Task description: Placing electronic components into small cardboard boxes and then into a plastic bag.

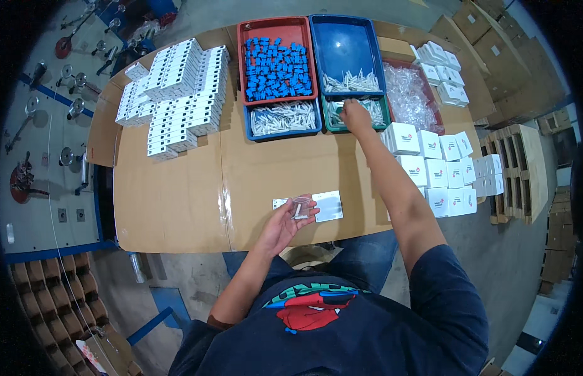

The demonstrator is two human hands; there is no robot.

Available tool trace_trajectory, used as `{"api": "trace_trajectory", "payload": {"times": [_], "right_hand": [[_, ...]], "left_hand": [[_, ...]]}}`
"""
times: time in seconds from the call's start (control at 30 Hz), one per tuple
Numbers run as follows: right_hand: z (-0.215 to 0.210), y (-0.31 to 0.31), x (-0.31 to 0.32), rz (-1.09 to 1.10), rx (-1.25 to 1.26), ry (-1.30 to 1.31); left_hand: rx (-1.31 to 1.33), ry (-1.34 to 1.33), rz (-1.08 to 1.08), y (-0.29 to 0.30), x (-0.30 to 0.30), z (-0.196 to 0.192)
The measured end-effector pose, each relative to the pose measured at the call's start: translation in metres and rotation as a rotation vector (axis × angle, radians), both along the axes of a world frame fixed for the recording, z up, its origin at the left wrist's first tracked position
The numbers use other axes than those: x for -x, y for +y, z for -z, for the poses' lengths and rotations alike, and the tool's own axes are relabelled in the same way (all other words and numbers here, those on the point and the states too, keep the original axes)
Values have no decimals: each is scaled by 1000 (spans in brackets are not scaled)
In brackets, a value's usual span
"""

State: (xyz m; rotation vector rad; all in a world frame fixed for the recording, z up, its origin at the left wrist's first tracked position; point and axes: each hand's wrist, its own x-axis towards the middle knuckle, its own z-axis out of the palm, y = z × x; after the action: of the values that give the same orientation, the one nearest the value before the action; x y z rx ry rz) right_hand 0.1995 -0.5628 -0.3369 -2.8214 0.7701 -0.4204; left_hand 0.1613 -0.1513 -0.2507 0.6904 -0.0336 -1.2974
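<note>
Low in the middle of the frame, the left hand lies palm up, fingers loosely curled around a small clear bag with a pale piece inside it, held just above the near edge of the table, beside a flat grey card. Up the frame, the right hand reaches into the green tray, fingers bent down among thin white parts; whether it has pinched one cannot be told. Left of that sits a blue tray of similar white parts, and above it a red tray of blue pieces. White boxes crowd the right of the frame, close under the outstretched forearm. The bag rests in an open palm and is not gripped, so a tilt of the wrist could let it slide off the table edge. Pulling the arm back low could nudge the nearest boxes. Grabbing blind in the loose heap could also bring up several parts at once.
</note>
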Motion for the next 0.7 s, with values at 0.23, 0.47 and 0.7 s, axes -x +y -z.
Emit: {"api": "trace_trajectory", "payload": {"times": [0.23,0.47,0.7], "right_hand": [[-25,-1,10,93,-120,-93],[-21,38,42,-12,-265,-439],[-83,150,101,90,-1054,-371]], "left_hand": [[-20,26,-31,4,1,8],[13,35,-53,-3,2,9],[31,57,-55,-5,1,7]]}}
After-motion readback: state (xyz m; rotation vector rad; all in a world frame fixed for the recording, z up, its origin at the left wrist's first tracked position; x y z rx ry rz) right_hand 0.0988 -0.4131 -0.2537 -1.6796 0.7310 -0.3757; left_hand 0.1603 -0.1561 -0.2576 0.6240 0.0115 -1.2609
